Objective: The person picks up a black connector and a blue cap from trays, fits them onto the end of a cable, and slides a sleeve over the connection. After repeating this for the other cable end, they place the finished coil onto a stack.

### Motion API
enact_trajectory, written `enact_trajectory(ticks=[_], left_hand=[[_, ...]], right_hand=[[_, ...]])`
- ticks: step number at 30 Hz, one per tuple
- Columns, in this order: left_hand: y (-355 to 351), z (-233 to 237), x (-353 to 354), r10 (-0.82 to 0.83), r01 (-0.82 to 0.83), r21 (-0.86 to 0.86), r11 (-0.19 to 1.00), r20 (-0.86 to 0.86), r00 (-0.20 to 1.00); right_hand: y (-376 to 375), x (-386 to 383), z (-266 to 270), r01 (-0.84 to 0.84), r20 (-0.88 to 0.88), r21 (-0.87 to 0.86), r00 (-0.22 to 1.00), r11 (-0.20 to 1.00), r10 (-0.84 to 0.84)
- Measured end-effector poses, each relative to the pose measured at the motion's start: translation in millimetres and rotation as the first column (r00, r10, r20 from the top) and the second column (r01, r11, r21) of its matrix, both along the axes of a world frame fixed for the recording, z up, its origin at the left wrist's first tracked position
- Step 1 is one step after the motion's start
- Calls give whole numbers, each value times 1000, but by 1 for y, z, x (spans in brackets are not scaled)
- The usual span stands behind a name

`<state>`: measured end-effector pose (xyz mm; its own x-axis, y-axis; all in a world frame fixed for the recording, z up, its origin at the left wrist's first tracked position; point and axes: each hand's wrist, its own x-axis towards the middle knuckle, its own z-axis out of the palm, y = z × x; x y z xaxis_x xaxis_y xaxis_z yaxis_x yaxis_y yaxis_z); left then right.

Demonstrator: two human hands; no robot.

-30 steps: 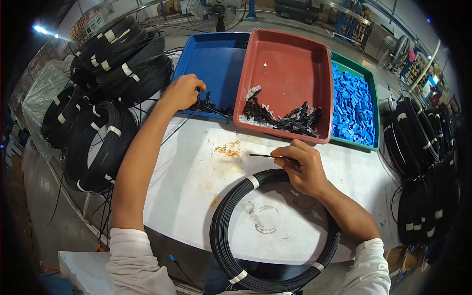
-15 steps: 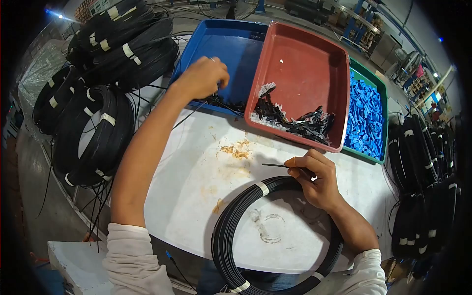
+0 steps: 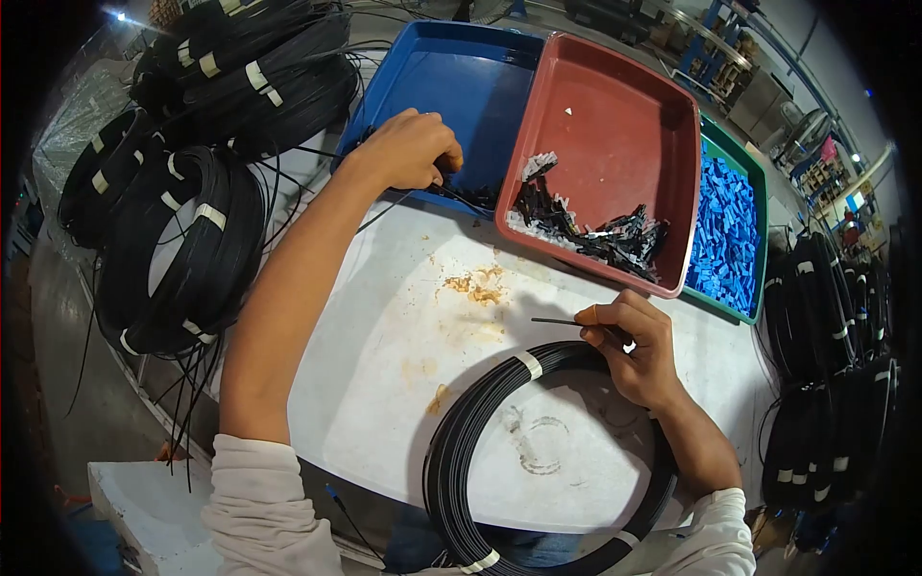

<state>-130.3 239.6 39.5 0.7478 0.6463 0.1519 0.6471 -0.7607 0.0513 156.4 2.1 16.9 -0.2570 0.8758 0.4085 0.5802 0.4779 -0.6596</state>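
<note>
My left hand (image 3: 408, 149) is out at the near edge of the blue tray (image 3: 451, 67), fingers curled in tight together among the small black pieces (image 3: 475, 195) lying there. Whether one of them is between my fingertips, I cannot tell. My right hand (image 3: 634, 350) is low on the white surface (image 3: 384, 384), thumb and forefinger pinched on the cable end (image 3: 557, 322) — the thin black tip sticks out level to the left of my knuckles. That end belongs to the black coil (image 3: 461, 422), which lies flat on the surface in front of me, its near side running off the edge toward my body, with a white tape band (image 3: 528, 365) just beside my right hand. The red tray (image 3: 615, 125) sits right of the blue one, a heap of black clips (image 3: 595, 235) along its near wall. Beyond it is the green tray (image 3: 759, 173), packed with blue parts (image 3: 720, 221). More taped coils (image 3: 182, 240) are stacked off to my left — and others (image 3: 826, 307) on my right.
</note>
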Motion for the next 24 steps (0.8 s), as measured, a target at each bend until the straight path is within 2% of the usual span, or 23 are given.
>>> enact_trajectory(ticks=[4,6,7,9,10,12,13,14,16,17,21,24], left_hand=[[5,3,1,8,-8,4,1000,-75,997],[7,1,-1,10,-10,-10,1000,24,1000],[6,0,-1,1,-1,-8,1000,22,1000],[-1,-1,-2,-22,37,-34,999,353,935],[-2,1,-3,-39,52,-27,998,347,937],[-5,7,-2,101,137,-351,926,581,808],[-10,8,-2,51,242,-344,907,662,748],[-16,9,0,39,247,-337,909,657,753],[-35,15,5,43,407,-325,854,822,568],[-45,17,8,75,444,-338,830,856,511],[-83,30,21,-86,555,-214,804,881,465],[-125,30,36,-7,563,-258,785,905,424]], right_hand=[[-1,-1,3,-10,-3,-17,1000,1000,10],[-1,0,3,-23,-13,-16,1000,1000,23],[-2,0,3,-14,-15,-14,1000,1000,14],[-3,1,3,-41,-12,-27,999,999,41],[-3,1,4,-26,-18,-19,1000,999,26],[-4,1,5,-49,-24,-11,999,999,49],[-4,2,6,-52,-31,-7,998,999,51],[-5,2,5,-43,-39,3,998,999,43],[-6,1,5,-11,-77,48,997,999,15],[-7,3,7,1,-37,83,999,997,2],[-11,1,11,26,-115,167,993,986,-6],[-10,3,10,3,-134,205,991,979,25]])
